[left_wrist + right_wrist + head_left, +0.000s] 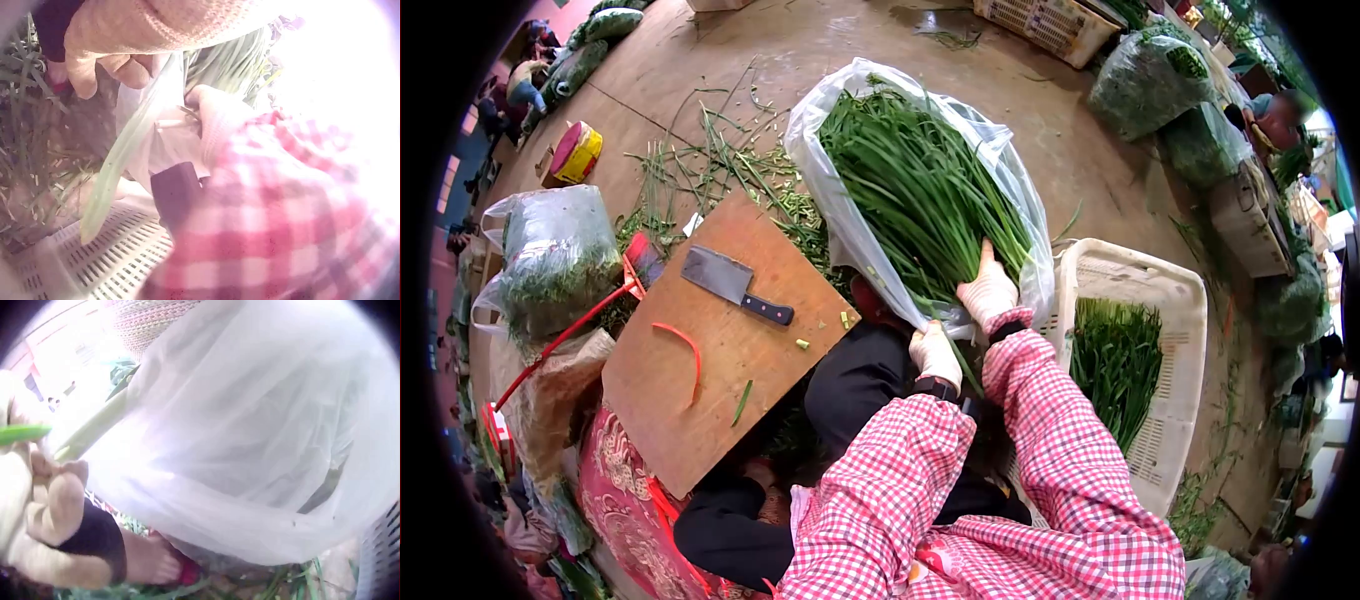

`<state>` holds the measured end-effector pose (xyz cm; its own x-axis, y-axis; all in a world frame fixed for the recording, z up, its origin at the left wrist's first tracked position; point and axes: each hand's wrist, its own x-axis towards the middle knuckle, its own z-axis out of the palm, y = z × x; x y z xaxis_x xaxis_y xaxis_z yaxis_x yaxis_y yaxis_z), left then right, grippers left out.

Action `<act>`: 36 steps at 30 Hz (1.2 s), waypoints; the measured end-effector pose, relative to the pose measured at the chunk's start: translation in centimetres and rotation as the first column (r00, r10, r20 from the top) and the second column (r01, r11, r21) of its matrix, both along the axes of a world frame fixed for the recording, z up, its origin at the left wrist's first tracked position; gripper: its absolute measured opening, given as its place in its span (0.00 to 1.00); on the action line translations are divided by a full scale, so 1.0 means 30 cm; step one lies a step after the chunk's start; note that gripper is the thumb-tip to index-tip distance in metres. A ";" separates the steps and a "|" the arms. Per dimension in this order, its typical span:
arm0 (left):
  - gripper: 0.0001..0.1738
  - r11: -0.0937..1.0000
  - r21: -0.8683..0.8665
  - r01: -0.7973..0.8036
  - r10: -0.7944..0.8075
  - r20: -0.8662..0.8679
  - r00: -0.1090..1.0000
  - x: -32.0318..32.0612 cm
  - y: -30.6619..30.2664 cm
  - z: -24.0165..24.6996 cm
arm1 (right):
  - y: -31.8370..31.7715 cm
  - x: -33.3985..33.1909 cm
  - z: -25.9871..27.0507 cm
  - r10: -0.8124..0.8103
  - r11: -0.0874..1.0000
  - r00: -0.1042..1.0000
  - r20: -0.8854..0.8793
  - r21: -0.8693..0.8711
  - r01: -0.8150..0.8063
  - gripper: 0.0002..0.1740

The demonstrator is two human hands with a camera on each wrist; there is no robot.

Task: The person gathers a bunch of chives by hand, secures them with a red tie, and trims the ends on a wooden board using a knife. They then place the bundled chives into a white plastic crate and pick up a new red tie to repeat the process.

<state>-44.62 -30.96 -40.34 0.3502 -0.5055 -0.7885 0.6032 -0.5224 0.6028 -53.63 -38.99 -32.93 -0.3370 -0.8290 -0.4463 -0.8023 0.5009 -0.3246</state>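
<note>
A clear plastic bag (808, 150) lies open around a large bundle of long green leaves (910, 180). At the bag's near rim my left hand (936, 354) pinches the plastic; its curled fingers (65, 500) show in the right wrist view. My right hand (988, 294) grips the near end of the bundle inside the bag, index finger extended along the leaves. In the left wrist view, cut stalks show beside my right hand (219, 119), and a loose leaf (109, 181) hangs below my left hand (156, 28).
A cleaver (718, 274) lies on the wooden board (730, 350) at the left, near a red strip (690, 355). At the right stands a white crate (1185, 380) holding more greens (1115, 365). Trimmings (730, 150) litter the floor behind the board. A filled bag (560, 240) stands far left.
</note>
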 end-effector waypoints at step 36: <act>0.32 0.853 -0.489 0.183 -0.464 -0.551 0.694 0.115 -0.303 0.300 | -0.120 -0.099 0.320 0.032 0.999 0.608 0.794 -0.013 -0.036 0.50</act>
